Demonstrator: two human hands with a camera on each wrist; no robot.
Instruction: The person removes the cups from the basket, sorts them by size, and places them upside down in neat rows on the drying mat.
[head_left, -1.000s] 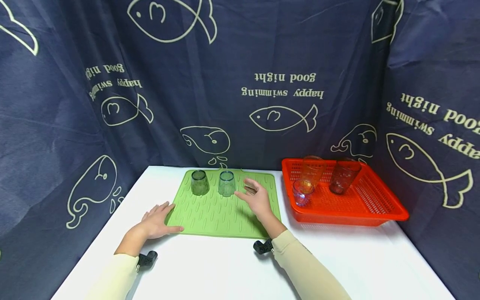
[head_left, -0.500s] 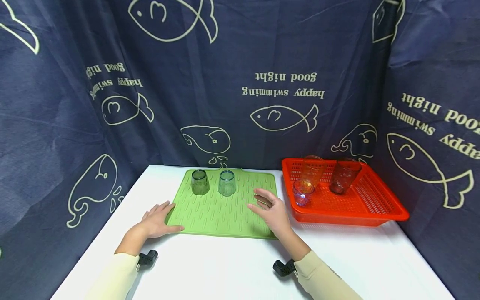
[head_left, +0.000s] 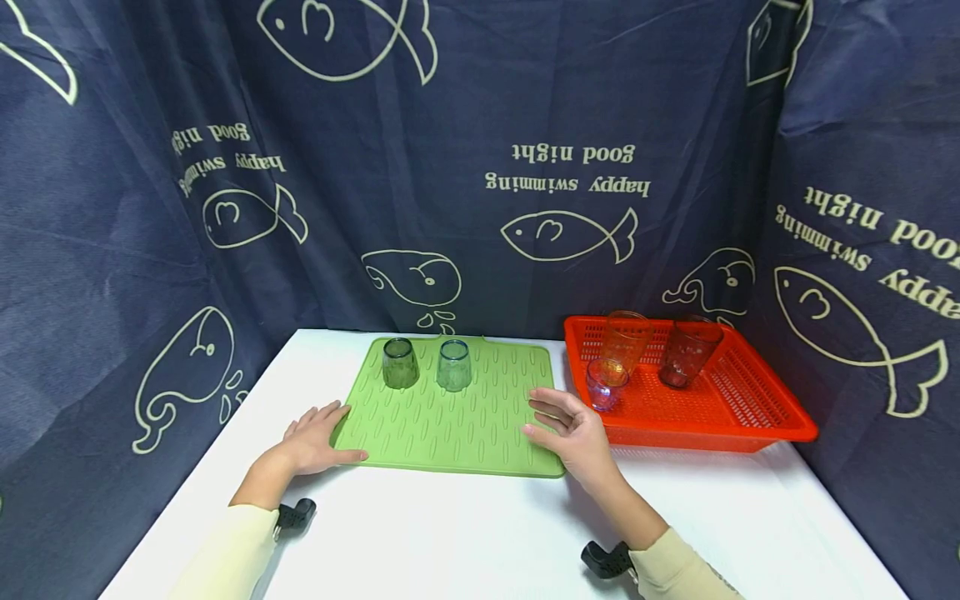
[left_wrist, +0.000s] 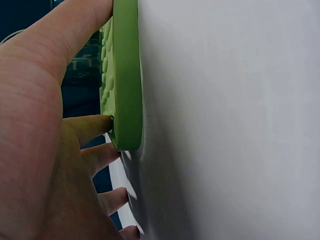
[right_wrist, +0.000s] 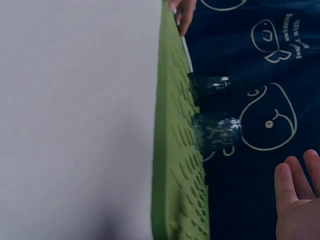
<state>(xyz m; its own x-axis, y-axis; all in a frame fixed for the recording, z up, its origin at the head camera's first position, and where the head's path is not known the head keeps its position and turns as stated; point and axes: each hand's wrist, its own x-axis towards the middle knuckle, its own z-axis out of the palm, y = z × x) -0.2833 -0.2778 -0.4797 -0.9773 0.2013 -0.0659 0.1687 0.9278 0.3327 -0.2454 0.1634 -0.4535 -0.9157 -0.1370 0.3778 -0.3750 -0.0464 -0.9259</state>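
At the far left, dark blue cloth [head_left: 97, 250] with pale line drawings of fish and whales, stretching across the back and down the right side too, with upside-down words on it. Next, a pale sleeve [head_left: 228, 554] and a small black camera [head_left: 297, 517] at the wrist. Beyond that, the left hand [head_left: 313, 442], fingers spread and fairly straight, gripping nothing, just touching the near left corner of a green mat [head_left: 450, 433], with the thumb along the near edge and the outer fingers on the white table [head_left: 450, 537]. The mat itself lying flat on the table, to the left of a basket, ridged on top. Toward its back edge, a dark green glass [head_left: 401, 367], then a pale blue-green glass [head_left: 453, 368], side by side, standing apart. Over the mat's right edge, the right hand [head_left: 576, 433], loosely curved, with a gap between thumb and fingers and nothing held; in the right wrist view, raised clear of the mat. At that wrist, another black camera [head_left: 606, 561]. Farther right, the red basket [head_left: 675, 437], holding a small purple glass [head_left: 606, 390] near the left side, a tall orange glass [head_left: 624, 340] just behind and a dark red glass [head_left: 686, 354] beside.
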